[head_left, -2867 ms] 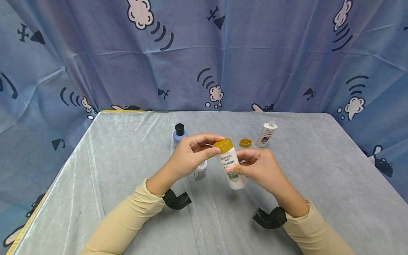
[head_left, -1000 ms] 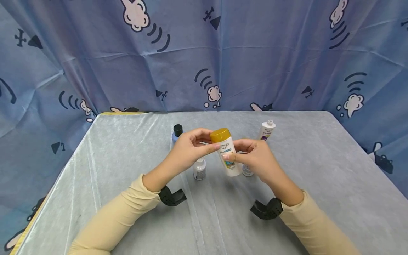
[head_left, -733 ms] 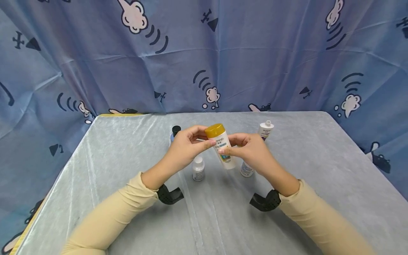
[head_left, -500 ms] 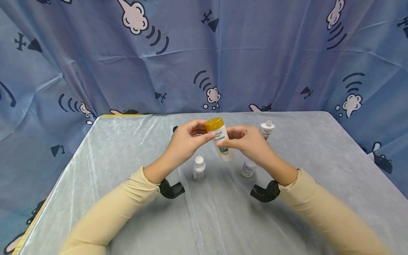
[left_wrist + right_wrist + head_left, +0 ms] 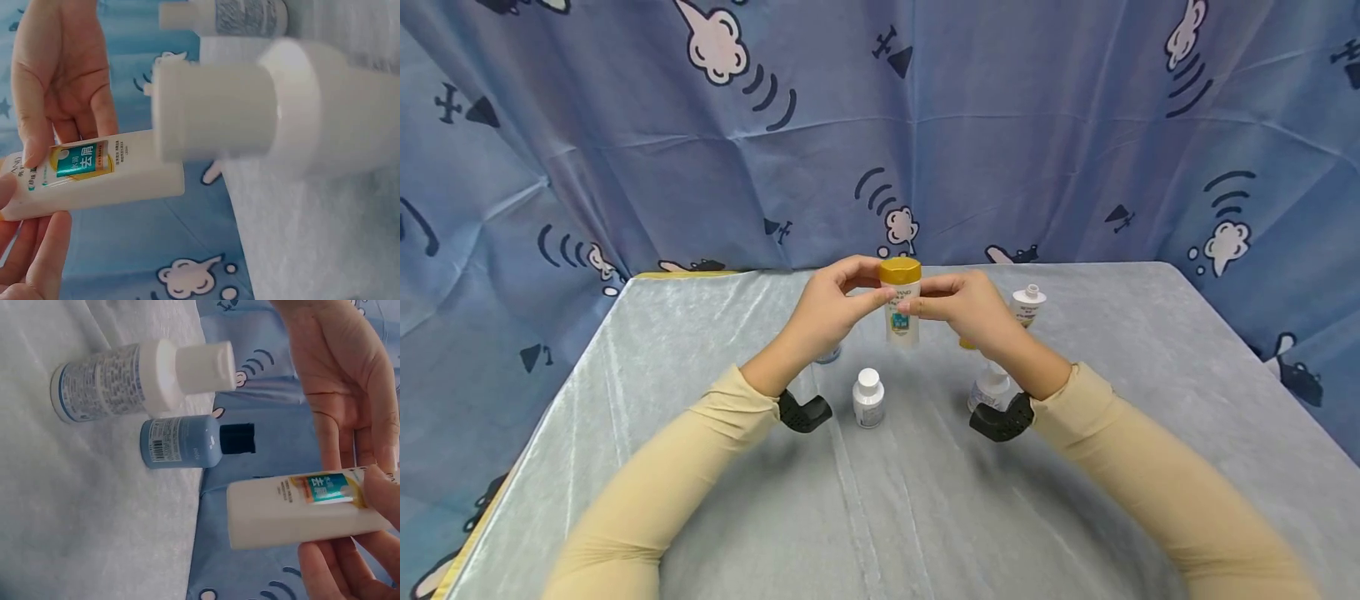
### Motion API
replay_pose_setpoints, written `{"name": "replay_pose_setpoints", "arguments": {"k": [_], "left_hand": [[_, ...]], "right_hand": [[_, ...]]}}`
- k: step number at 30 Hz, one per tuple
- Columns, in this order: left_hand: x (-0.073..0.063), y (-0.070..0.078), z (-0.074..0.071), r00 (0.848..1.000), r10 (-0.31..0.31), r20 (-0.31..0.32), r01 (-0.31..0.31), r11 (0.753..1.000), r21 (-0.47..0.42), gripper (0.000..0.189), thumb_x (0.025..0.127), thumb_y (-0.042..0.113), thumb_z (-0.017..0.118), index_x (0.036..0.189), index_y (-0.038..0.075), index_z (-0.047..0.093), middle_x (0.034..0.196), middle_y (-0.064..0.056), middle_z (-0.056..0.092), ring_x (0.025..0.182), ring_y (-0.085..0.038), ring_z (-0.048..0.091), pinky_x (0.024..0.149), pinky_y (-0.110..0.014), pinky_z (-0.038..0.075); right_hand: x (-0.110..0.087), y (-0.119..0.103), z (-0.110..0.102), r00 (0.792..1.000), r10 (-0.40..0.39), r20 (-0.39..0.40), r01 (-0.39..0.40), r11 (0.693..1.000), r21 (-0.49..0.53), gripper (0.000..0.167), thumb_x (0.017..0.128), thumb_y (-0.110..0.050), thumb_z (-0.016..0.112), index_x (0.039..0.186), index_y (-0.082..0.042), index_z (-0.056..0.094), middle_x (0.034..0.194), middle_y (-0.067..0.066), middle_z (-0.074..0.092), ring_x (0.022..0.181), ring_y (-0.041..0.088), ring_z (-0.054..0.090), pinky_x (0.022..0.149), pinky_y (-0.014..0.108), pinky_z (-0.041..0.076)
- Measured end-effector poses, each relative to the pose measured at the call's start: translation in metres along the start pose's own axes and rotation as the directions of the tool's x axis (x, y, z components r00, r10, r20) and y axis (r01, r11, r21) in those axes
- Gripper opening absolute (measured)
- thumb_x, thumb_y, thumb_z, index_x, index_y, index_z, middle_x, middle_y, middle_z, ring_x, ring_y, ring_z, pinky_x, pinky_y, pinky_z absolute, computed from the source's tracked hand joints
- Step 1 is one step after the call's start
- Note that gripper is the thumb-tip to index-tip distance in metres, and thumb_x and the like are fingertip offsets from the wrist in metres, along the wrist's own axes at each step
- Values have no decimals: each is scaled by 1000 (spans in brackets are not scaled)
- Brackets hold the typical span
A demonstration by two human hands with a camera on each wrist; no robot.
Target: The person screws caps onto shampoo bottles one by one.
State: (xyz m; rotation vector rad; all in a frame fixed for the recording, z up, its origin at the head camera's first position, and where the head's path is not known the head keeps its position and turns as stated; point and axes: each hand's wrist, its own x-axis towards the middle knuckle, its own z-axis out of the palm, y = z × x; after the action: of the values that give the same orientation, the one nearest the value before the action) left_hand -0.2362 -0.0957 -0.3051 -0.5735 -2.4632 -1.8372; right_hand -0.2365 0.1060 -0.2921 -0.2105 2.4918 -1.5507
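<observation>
A white shampoo bottle (image 5: 902, 321) with a gold cap (image 5: 900, 270) is held upright above the table. My left hand (image 5: 831, 304) pinches its upper part just under the cap, thumb on the front label. From the other side my right hand (image 5: 973, 312) pinches the body, its thumb (image 5: 917, 307) across the label. In both wrist views the bottle's base (image 5: 169, 178) hangs free below the fingers. A small white bottle (image 5: 868, 400) stands nearer the person. Another white bottle (image 5: 987, 390) is partly covered by the right wrist's black camera mount (image 5: 1003, 418).
An uncapped white bottle (image 5: 1028, 304) stands at the back right. A loose gold cap (image 5: 967, 342) lies mostly hidden behind the right hand. The blue bottle (image 5: 181, 442) with a black cap stands behind the left hand. A patterned blue curtain (image 5: 880, 125) closes off the table's back.
Both hands have risen and moved away from the person with the shampoo bottle, shifting slightly left. The bottle has turned from tilted to upright; both hands keep their hold.
</observation>
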Motion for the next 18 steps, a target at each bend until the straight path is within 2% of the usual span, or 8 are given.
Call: {"name": "replay_pose_setpoints", "arguments": {"k": [2,3,4,9,13,18], "left_hand": [[3,-3,0,1000,-2,-4,2,1000,18,33,92,20,72,123,9,67,118,-8,69,116,-20,64,100,-39,53],[5,-5,0,1000,-5,-9,6,1000,29,33,92,21,72,123,10,67,118,-8,69,116,-20,63,100,-39,53],[7,-8,0,1000,-10,-15,11,999,38,34,92,22,73,123,10,67,117,-7,69,116,-20,63,100,-39,53],[18,-18,2,999,-47,-21,48,997,58,35,91,21,73,124,9,67,117,-8,70,113,-21,65,98,-38,54],[26,-24,6,997,-83,2,83,996,25,33,91,19,74,121,7,68,120,-9,70,112,-21,67,97,-32,56],[33,-32,10,992,-125,13,125,992,-7,32,91,16,74,120,6,68,120,-11,70,110,-22,67,95,-31,56]], "right_hand": [[6,2,2,1000,-9,-7,10,1000,27,36,86,-28,79,117,-9,74,115,9,74,92,12,70,81,26,59],[8,3,3,1000,-5,-6,5,999,49,36,87,-25,79,117,-7,74,117,10,73,105,16,70,91,30,58],[11,4,4,1000,3,-1,-3,997,72,37,87,-23,78,119,-6,73,119,12,72,108,20,69,95,32,57],[21,4,6,998,64,-2,-63,987,149,40,88,-16,77,125,-3,68,127,15,68,117,24,67,95,32,56],[27,5,4,995,93,-21,-88,981,171,42,88,-11,77,127,-1,66,131,16,66,116,24,67,93,29,57],[35,9,2,990,137,-11,-133,974,182,45,87,-9,76,130,0,64,135,16,64,119,25,65,97,32,55]]}}
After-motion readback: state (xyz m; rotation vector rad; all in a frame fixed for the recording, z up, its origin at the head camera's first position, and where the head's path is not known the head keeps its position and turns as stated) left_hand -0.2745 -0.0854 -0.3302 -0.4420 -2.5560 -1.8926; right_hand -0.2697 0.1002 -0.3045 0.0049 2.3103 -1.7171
